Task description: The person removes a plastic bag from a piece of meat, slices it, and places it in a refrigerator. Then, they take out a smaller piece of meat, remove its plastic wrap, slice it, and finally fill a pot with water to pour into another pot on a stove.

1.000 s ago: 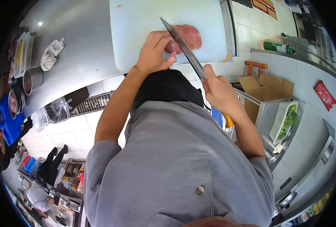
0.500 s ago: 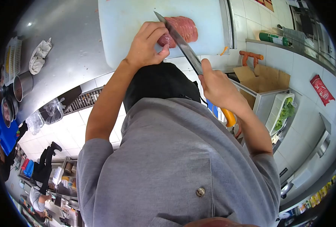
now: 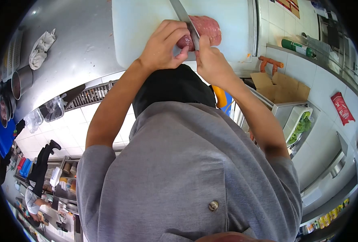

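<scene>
A piece of raw red meat (image 3: 208, 30) lies on the white cutting board (image 3: 142, 24), its right part marked by several slice lines. My left hand (image 3: 165, 45) is closed with curled fingers on the left end of the meat. My right hand (image 3: 214, 66) is closed round the handle of a long kitchen knife (image 3: 186, 18). The blade lies across the meat, just right of my left fingers, and its tip runs out of the top of the view. Yellow, seemingly the handle's end, shows below my right hand.
A crumpled white cloth (image 3: 41, 48) and a metal pot (image 3: 21, 82) are on the steel counter (image 3: 82, 44) at left. An open cardboard box (image 3: 282, 86) and a tray of green leaves (image 3: 300, 125) stand at right. Another person (image 3: 33, 197) is at lower left.
My right hand has moved up and left, pushing the knife forward across the meat, so the blade's tip has left the view. My left hand stays on the meat. The whole view has shifted slightly.
</scene>
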